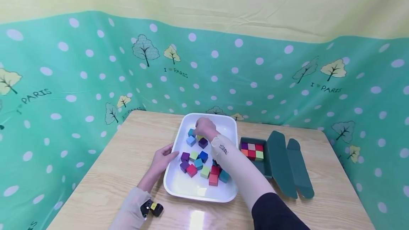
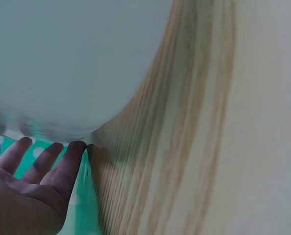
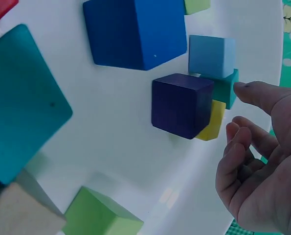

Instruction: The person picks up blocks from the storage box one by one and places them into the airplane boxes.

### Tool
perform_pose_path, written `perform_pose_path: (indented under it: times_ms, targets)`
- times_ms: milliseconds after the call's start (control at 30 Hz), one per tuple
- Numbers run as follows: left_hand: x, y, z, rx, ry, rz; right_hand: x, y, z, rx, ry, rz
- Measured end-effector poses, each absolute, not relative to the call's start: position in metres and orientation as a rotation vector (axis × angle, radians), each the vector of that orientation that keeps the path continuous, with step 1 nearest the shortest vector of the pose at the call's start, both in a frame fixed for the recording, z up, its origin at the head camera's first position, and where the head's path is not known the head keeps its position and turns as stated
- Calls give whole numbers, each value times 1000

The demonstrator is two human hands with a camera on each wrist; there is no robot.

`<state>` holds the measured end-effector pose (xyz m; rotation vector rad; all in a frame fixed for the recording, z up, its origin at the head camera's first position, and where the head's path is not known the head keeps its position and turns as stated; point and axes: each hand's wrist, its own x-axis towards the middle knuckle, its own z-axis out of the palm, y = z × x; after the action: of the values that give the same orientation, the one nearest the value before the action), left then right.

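My left hand (image 1: pixel 162 159) steadies the white tray (image 1: pixel 204 195) at its left side, thumb over the rim. In the left wrist view, fingertips (image 2: pixel 77 147) meet the tray's outer edge from below. Over the tray's far end, my right hand (image 1: pixel 205 127) reaches down among small wooden cubes. The right wrist view shows its thumb stretched to a teal cube (image 3: pixel 227 89), the other fingers bent and nothing between them. Close by are a yellow cube (image 3: pixel 212 122), a dark purple cube (image 3: pixel 180 105) and a light blue cube (image 3: pixel 211 55).
Several more cubes lie in the tray's near half, among them a red cube (image 1: pixel 191 170) and a blue cube (image 1: pixel 203 156). Right of the tray stands an opened dark green box (image 1: pixel 263 168), partly filled with cubes, its lid (image 1: pixel 282 166) folded out over the wooden table (image 1: pixel 332 187).
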<state>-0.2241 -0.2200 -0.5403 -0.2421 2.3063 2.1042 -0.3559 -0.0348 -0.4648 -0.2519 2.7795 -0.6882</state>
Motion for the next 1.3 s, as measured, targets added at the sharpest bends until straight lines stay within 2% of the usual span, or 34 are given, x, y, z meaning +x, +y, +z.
perform_pose_path:
  times_ms: [533,767,1067,1300]
  targets:
    - [-222,-213,-541,-309,2386,2124,-362,-39,-481,-304,2750,-593]
    - [-219,-212,-534,-340,2406,2119,-362,-37,-477,-349,2736,-671]
    - [-218,-221,-539,-376,2424,2082,-357,-11,-443,-567,2655,-818]
    - [-220,-218,-537,-328,2425,2051,-341,43,-406,-705,2669,-856]
